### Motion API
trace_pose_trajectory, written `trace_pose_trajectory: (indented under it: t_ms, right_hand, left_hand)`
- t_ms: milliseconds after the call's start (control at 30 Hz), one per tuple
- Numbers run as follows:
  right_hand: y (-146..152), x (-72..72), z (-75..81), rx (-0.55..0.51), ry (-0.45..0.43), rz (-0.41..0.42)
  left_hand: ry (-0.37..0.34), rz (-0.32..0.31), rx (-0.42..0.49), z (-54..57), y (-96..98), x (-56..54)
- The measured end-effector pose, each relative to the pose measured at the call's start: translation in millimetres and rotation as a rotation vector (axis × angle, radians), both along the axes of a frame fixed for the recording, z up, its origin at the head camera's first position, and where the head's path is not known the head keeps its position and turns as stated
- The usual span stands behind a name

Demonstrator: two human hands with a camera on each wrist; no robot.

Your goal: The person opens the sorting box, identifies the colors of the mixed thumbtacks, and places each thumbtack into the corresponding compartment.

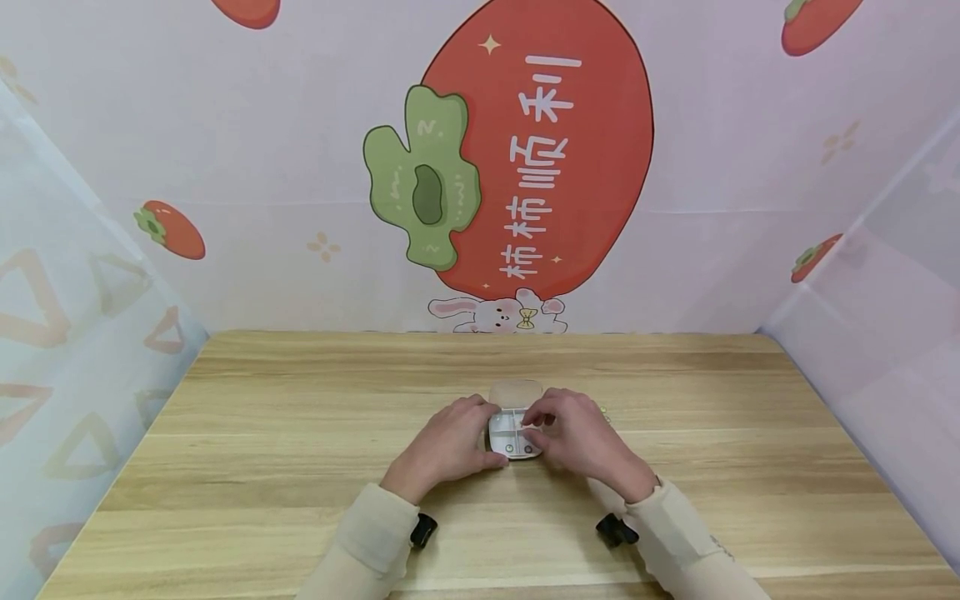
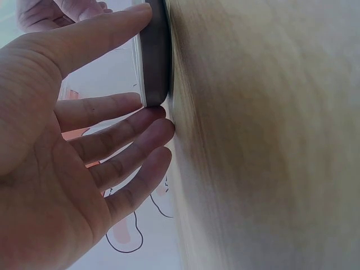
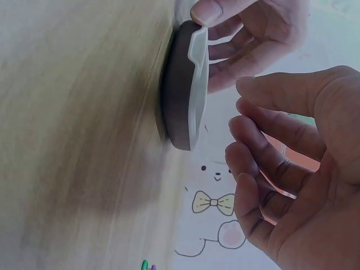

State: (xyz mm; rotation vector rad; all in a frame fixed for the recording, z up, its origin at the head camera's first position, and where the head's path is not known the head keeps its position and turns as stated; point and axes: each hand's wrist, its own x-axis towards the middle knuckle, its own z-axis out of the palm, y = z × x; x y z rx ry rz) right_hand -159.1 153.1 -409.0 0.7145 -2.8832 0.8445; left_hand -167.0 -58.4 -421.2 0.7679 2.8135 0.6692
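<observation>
A small pill case with a white divided inside and a dark outer shell lies on the table, its lid raised at the back. My left hand holds the case at its left side, thumb on the front edge and index finger against the back edge. Over the right compartments hovers my right hand, thumb and index finger near each other. I see nothing between those fingertips. Two small round pieces, one greenish and one darker, lie in the front compartments.
Tiny pieces lie on the wooden table just beyond my right hand; green and purple ones show in the right wrist view. A printed cloth backdrop stands along the table's back edge, with more at both sides.
</observation>
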Motion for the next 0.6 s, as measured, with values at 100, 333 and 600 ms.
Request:
trace_pose_trajectory:
  t_ms: [100,333,600]
  right_hand:
    - [2,-0.5,1.4,0.004,-0.004,-0.005]
    - [7,-2.2,4.8,0.016,-0.028,-0.027]
    - [18,-7.8,8.0,0.005,-0.030,-0.052]
  left_hand:
    - [-0.008,0.004,0.002,0.1,0.1,0.4]
    - [-0.021,0.015,0.000,0.3,1.4,0.6]
    - [-0.041,0.031,-0.005,0.3,1.5,1.5]
